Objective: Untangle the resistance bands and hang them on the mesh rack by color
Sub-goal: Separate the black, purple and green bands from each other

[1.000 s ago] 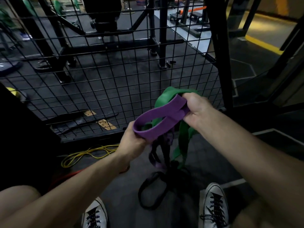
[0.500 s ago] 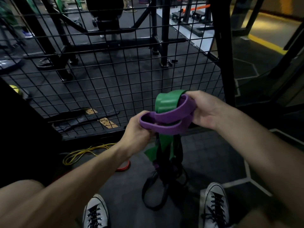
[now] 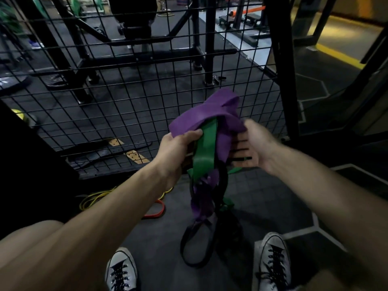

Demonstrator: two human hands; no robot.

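A tangle of resistance bands hangs in front of the black mesh rack (image 3: 126, 101). A wide purple band (image 3: 201, 118) arches over the top. A green band (image 3: 205, 148) runs down from under it, and a black band (image 3: 189, 248) loops to the floor between my shoes. My left hand (image 3: 176, 145) grips the purple and green bands at the left of the bundle. On the right, my right hand (image 3: 256, 148) is blurred, palm toward the bundle and fingers spread. The purple band's edge lies by its thumb. Nothing hangs on the mesh.
A yellow band or cord (image 3: 92, 198) and a red band (image 3: 156, 213) lie on the dark floor at the rack's foot. A thick black post (image 3: 281, 70) stands at the mesh's right edge. My white shoes (image 3: 120, 269) (image 3: 273, 255) are below. Gym machines stand behind the mesh.
The purple band has been lifted and spread into a wide arch. My right hand has let go of it and opened. My left hand has kept its hold, and the green band now hangs lower.
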